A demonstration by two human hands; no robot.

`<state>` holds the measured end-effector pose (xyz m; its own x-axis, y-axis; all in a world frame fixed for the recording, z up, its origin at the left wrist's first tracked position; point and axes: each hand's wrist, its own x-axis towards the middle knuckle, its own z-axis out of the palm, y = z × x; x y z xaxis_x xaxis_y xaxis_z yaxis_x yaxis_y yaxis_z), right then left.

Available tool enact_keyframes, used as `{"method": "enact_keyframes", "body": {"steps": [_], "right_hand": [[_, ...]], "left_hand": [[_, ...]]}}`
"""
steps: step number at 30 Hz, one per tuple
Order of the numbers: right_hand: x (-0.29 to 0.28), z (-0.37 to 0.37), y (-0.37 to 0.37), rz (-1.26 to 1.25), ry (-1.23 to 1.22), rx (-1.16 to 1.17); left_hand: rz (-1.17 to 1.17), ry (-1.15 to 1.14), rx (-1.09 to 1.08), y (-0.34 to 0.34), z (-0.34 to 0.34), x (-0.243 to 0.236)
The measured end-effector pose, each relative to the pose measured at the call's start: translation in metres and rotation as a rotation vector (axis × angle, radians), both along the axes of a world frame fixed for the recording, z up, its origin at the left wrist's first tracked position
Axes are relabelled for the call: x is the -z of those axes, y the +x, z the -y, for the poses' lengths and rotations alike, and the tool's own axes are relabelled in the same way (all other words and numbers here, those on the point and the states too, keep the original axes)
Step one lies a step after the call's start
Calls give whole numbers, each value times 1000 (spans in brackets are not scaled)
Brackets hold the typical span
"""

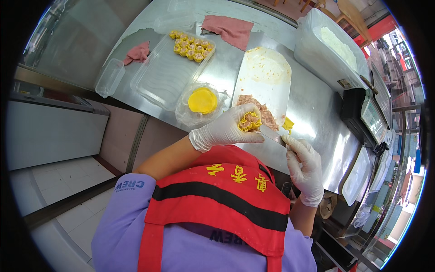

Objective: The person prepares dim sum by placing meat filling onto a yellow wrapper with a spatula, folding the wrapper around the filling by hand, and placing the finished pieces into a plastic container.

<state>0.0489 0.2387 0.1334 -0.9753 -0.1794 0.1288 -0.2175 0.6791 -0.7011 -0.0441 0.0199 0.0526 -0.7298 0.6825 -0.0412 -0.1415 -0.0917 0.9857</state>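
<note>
In our gloved left hand (222, 128) we grasp an open-topped yellow siu mai dumpling (249, 121), its base hidden in our curled fingers. Our gloved right hand (307, 168) grips the handle end of a flat spatula (272, 135), whose blade reaches right up beside the dumpling; whether they touch, we cannot tell. The dumpling sits over the near end of a white tray (284, 97), next to the pink meat filling (268, 119).

If we squeeze too hard with the left, the thin wrapper could split or filling could well up over its frill. A blade pressed in at a slant could tear the edge or nick our glove, since its tip lies so close to the left fingers. Too loose a hold might let the dumpling roll out or settle lopsided.

The dumpling's frilled mouth faces up towards us; it looks nearly round from here, so we see no clear long axis across it, and its upright axis is hidden in the hand. The spatula's long axis runs slantwise, its tip pointing left and away from us, its handle right and nearer our body.
</note>
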Motion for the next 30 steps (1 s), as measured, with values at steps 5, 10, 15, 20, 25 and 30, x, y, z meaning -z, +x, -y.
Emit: {"method": "enact_keyframes", "body": {"steps": [5,10,15,20,25,30], "right_hand": [[6,13,-3,-107,76,6],[13,10,-1,-143,167,-18],[12,16,-4,-194,101,70],[15,8,0,-124,68,20],[14,6,4,-65,-176,105],[21,3,4,-41,-204,166]], "left_hand": [[-316,-134,-139,-1,-6,8],[-418,-142,-177,-2,-5,6],[-447,-124,-191,-1,-5,7],[-361,-165,-176,-2,0,10],[-131,-76,-120,2,-1,-6],[-194,-45,-180,2,-2,-6]]}}
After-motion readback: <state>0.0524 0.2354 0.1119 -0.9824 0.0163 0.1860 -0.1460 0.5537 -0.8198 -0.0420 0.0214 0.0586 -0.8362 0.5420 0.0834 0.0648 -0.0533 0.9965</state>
